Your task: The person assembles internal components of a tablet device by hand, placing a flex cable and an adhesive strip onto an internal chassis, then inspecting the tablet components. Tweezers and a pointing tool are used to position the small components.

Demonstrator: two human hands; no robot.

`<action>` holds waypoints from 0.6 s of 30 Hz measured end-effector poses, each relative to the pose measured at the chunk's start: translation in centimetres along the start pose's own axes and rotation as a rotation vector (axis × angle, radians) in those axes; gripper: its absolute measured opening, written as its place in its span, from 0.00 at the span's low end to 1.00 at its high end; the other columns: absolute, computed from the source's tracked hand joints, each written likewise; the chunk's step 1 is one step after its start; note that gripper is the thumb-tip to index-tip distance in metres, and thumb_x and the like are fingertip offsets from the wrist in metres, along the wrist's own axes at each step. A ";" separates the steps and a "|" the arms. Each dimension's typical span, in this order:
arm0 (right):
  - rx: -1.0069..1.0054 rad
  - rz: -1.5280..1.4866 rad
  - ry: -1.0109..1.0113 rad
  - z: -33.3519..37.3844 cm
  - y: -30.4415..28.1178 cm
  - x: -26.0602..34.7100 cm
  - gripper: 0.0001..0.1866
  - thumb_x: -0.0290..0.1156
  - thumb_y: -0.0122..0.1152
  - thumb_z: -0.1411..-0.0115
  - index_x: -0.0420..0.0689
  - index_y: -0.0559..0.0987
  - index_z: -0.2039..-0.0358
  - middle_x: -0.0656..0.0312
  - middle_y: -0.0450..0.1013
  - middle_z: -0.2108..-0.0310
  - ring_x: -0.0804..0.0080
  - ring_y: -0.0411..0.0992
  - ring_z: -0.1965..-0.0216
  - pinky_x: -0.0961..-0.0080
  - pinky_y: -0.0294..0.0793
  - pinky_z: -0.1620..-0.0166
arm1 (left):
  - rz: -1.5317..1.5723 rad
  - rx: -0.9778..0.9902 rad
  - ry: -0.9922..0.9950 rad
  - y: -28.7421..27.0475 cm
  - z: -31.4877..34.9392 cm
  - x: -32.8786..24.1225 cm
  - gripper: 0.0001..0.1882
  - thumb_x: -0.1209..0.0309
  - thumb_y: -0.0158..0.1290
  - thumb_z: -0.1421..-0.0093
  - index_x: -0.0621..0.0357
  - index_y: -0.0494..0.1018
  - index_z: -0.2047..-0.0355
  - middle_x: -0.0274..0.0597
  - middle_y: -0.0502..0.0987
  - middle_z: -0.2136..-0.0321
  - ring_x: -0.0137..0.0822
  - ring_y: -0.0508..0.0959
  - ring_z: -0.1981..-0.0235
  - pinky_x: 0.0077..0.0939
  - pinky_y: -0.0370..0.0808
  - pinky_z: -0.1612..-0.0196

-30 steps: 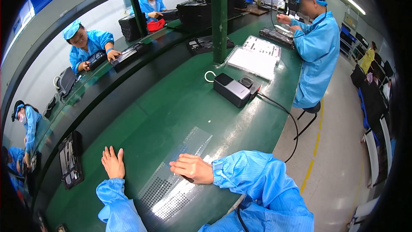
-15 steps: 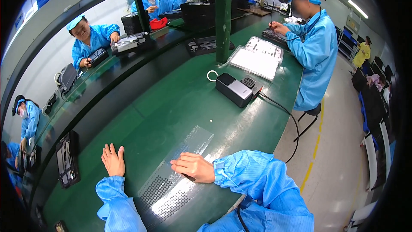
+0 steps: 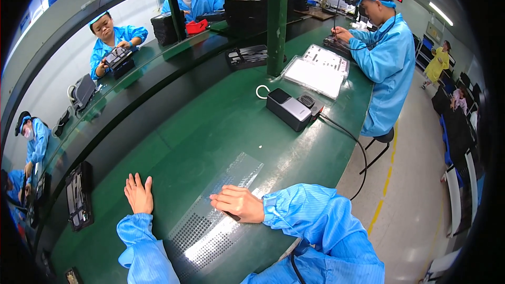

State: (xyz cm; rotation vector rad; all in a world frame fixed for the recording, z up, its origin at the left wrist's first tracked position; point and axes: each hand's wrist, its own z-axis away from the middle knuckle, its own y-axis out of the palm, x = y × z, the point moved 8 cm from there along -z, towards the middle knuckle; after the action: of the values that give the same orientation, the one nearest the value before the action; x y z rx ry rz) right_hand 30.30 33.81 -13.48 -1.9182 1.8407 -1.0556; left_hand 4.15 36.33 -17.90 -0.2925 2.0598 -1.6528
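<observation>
My left hand (image 3: 139, 194) lies flat on the green tabletop, fingers spread, holding nothing. It is to the left of a long clear sheet (image 3: 195, 231) marked with rows of small squares and dots. Over the middle of that sheet rests my right hand (image 3: 238, 203), its fingers curled closed. A dark edge shows beneath the palm, but the thing itself is mostly hidden, so I cannot tell what it is. Glare covers part of the sheet near this hand.
A black-and-silver device (image 3: 288, 109) with a cable stands ahead on the green table (image 3: 210, 131). Beyond it lie a clear-framed white tray (image 3: 314, 77) and a green post (image 3: 276, 26). A black tray (image 3: 79, 195) is at left. Co-workers in blue stand around the benches.
My hands hold the same poses over the table. Across the bench, a co-worker has brought a device down and back toward their body. A person in yellow at far right has shifted position.
</observation>
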 end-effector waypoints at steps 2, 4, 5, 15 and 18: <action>-0.002 0.006 -0.004 -0.1 0.0 0.1 0.14 0.20 0.54 0.65 0.38 0.69 0.72 0.58 0.68 0.68 0.66 0.67 0.68 0.73 0.65 0.60 | 0.002 -0.009 0.003 0.0 0.0 0.2 0.28 0.53 0.35 0.44 0.64 0.58 0.52 0.53 0.53 0.48 0.47 0.51 0.46 0.38 0.44 0.44; -0.001 0.008 -0.012 -0.1 0.1 0.2 0.14 0.20 0.54 0.65 0.38 0.69 0.72 0.58 0.68 0.69 0.66 0.67 0.68 0.73 0.65 0.60 | 0.004 -0.019 -0.002 0.0 0.1 0.4 0.28 0.54 0.35 0.44 0.64 0.58 0.52 0.53 0.53 0.48 0.47 0.51 0.46 0.39 0.44 0.44; 0.002 0.010 -0.011 -0.1 0.1 0.2 0.14 0.20 0.54 0.65 0.38 0.69 0.72 0.58 0.68 0.69 0.66 0.67 0.68 0.74 0.65 0.60 | -0.003 -0.021 0.004 -0.1 0.0 0.3 0.28 0.54 0.35 0.44 0.64 0.58 0.52 0.53 0.54 0.48 0.48 0.51 0.46 0.39 0.44 0.45; -0.025 0.015 -0.028 0.0 0.0 0.2 0.14 0.20 0.54 0.65 0.37 0.69 0.72 0.58 0.68 0.69 0.66 0.66 0.69 0.74 0.65 0.62 | 0.004 0.004 -0.005 0.0 0.1 0.2 0.28 0.53 0.35 0.44 0.64 0.57 0.52 0.52 0.52 0.48 0.47 0.50 0.45 0.38 0.43 0.44; -0.019 0.018 -0.015 0.0 -0.2 0.2 0.14 0.19 0.55 0.66 0.37 0.69 0.73 0.57 0.68 0.69 0.65 0.66 0.69 0.74 0.65 0.62 | -0.005 0.008 0.002 0.1 0.1 0.2 0.28 0.53 0.34 0.44 0.63 0.57 0.51 0.51 0.52 0.47 0.46 0.49 0.45 0.38 0.43 0.44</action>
State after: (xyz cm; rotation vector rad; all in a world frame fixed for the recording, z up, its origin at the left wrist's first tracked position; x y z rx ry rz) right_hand 30.44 33.64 -13.30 -1.9118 1.8621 -1.0189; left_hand 4.09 36.19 -18.10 -0.2937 2.0553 -1.6651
